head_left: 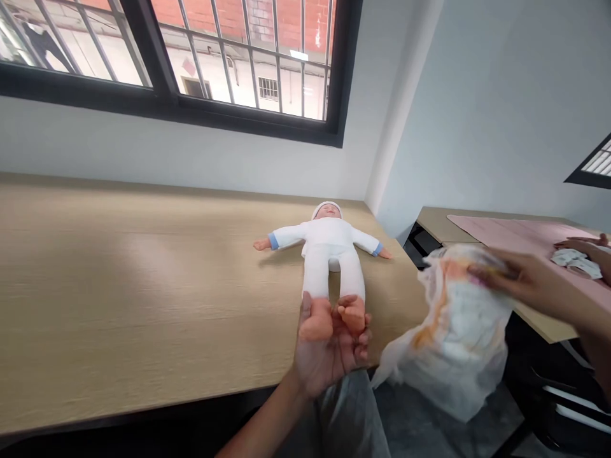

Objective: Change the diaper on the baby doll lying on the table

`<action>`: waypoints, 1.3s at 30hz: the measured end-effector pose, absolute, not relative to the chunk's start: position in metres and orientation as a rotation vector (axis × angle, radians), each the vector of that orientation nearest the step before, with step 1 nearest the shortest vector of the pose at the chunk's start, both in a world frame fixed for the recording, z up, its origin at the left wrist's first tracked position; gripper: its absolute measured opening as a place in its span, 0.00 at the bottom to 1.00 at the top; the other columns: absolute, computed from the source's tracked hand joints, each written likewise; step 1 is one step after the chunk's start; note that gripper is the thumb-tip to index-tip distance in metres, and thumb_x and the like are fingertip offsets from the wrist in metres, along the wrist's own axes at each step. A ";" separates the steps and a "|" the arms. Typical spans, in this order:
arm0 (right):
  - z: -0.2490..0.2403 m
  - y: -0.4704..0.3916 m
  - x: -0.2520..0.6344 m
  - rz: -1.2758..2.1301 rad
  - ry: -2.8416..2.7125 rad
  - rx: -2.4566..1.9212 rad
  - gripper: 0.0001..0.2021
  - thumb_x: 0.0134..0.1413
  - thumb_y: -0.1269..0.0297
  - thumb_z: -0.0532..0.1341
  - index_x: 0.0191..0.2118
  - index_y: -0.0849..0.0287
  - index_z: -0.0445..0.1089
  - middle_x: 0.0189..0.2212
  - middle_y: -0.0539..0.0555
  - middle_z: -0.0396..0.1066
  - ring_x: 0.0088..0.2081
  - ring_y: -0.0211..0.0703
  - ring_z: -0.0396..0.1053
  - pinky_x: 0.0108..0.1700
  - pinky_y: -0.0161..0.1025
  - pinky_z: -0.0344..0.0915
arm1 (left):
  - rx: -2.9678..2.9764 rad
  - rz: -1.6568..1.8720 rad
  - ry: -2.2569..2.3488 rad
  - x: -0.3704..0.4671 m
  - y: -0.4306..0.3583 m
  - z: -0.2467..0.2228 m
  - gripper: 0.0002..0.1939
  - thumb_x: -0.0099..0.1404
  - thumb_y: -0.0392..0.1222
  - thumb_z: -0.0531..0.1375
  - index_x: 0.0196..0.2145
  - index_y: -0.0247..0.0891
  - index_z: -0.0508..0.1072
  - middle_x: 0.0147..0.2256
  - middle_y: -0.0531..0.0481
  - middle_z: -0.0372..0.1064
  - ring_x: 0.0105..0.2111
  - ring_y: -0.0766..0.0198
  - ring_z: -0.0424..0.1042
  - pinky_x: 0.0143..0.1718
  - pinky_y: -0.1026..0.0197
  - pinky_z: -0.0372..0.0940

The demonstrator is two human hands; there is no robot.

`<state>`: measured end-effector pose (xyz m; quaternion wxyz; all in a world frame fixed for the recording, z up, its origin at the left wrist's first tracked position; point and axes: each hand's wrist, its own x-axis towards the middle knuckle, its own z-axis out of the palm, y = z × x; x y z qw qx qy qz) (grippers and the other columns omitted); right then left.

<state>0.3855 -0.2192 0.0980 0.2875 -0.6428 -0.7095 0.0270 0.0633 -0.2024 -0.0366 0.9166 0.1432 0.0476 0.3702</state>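
Note:
A baby doll (329,236) in a white outfit with blue cuffs and a white cap lies on its back on the wooden table (143,286), arms spread and feet toward me. My left hand (329,356) is palm up beneath its bare feet, thumb and fingers curled round both ankles. Out to the right, beyond the table edge, my right hand (510,270) grips the top of a translucent plastic bag (458,337) with orange print. White contents show through the bag; their kind is unclear. The bag and right hand are blurred.
A second table (539,318) with a pink mat (506,238) stands at right. Another person's hands (589,248) rest there on a patterned white cloth (575,261). Black chair parts (548,381) are below. A barred window (248,57) is above the wall behind the doll.

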 end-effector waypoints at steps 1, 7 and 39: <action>0.116 -0.215 0.391 -0.094 -1.953 -1.755 0.28 0.47 0.35 0.57 0.39 0.54 0.76 0.29 0.55 0.77 0.29 0.46 0.75 0.27 0.41 0.63 | 0.314 0.761 0.092 0.062 -0.200 -0.028 0.36 0.53 0.76 0.51 0.41 0.40 0.71 0.37 0.43 0.69 0.29 0.61 0.66 0.29 0.61 0.62; 0.154 -0.225 0.384 -1.010 -1.712 -1.829 0.26 0.58 0.36 0.46 0.30 0.52 0.70 0.28 0.57 0.73 0.43 0.53 0.74 0.29 0.39 0.63 | 0.487 0.797 0.134 0.057 -0.180 0.030 0.34 0.56 0.71 0.52 0.45 0.39 0.69 0.37 0.43 0.69 0.29 0.61 0.67 0.33 0.59 0.63; -0.079 -0.148 0.188 -0.599 -2.730 -0.812 0.11 0.65 0.72 0.48 0.47 0.57 0.65 0.52 0.60 0.69 0.48 0.49 0.71 0.43 0.44 0.71 | 0.652 0.777 -0.025 0.058 -0.112 0.110 0.24 0.61 0.59 0.53 0.47 0.40 0.64 0.45 0.41 0.69 0.43 0.46 0.71 0.44 0.44 0.64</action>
